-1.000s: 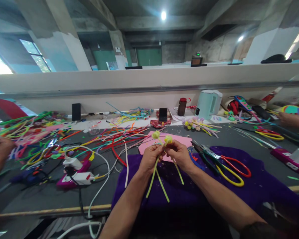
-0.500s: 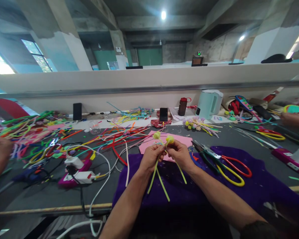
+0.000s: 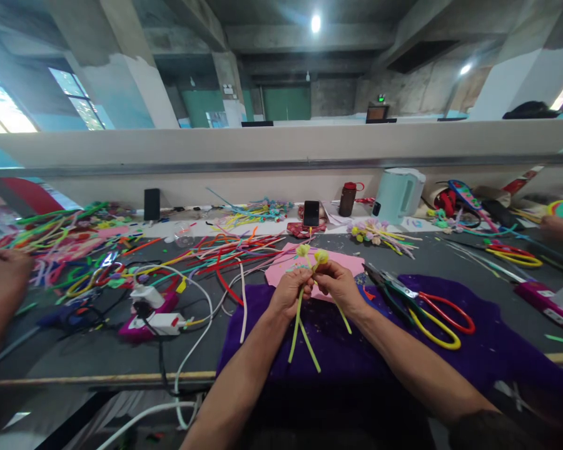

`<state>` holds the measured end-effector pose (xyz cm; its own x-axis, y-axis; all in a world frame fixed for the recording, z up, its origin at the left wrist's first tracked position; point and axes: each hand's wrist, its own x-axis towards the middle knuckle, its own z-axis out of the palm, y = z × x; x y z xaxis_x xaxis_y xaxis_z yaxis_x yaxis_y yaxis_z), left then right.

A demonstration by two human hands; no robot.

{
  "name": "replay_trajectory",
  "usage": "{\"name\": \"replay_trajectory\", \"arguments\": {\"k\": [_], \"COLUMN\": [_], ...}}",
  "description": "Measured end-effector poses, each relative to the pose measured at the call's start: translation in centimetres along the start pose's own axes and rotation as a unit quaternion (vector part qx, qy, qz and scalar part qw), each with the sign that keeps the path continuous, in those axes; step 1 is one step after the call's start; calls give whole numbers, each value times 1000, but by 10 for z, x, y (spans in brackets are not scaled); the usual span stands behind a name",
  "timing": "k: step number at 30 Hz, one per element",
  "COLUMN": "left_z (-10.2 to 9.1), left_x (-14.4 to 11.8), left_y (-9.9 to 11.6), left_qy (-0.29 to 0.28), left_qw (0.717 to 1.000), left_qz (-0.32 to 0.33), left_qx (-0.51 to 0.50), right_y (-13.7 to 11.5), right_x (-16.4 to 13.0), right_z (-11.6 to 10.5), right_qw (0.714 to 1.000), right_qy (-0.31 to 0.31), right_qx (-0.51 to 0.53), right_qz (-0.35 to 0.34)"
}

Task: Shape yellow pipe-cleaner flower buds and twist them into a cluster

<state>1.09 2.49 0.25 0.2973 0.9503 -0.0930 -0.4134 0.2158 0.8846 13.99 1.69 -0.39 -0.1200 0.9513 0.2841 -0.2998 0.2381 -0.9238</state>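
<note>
Both my hands have lifted slightly; left hand and right hand fingers pinch two yellow-tipped stems closed.

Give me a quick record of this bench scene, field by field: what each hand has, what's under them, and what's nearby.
left hand: pinches the yellow-green stems below their pompom tips
right hand: grips the same stems from the other side
under hands: purple cloth, pink sheet behind it
right of hands: scissors with red and yellow handles, on the cloth
left of hands: white cable, loose coloured stems
back of bench: kettle, bottle, phone
other people: a hand at far left
</note>
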Motion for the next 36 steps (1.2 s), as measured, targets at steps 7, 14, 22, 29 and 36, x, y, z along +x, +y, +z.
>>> {"name": "replay_trajectory", "arguments": {"k": [7,14,22,29,36], "left_z": [1,2,-1,-5,-7], "left_x": [0,-3,-8,-12,-13], "left_y": [0,5,15,23,22], "left_qy": [12,3,-57,-115,-148], "left_qw": [1000,1000,997,989,981], "left_qz": [-13,-20,-53,-90,-115], "left_qx": [-15,16,16,25,45], "right_y": [3,-3,-14,-19,-18], "right_x": [1,2,5,3,4], "right_z": [-1,-8,-19,-20,-22], "right_qw": [998,988,960,915,904], "right_qy": [28,-3,-104,-117,-131], "right_qx": [-55,-140,-229,-310,-298], "right_qz": [-22,-72,-125,-232,-277]}}
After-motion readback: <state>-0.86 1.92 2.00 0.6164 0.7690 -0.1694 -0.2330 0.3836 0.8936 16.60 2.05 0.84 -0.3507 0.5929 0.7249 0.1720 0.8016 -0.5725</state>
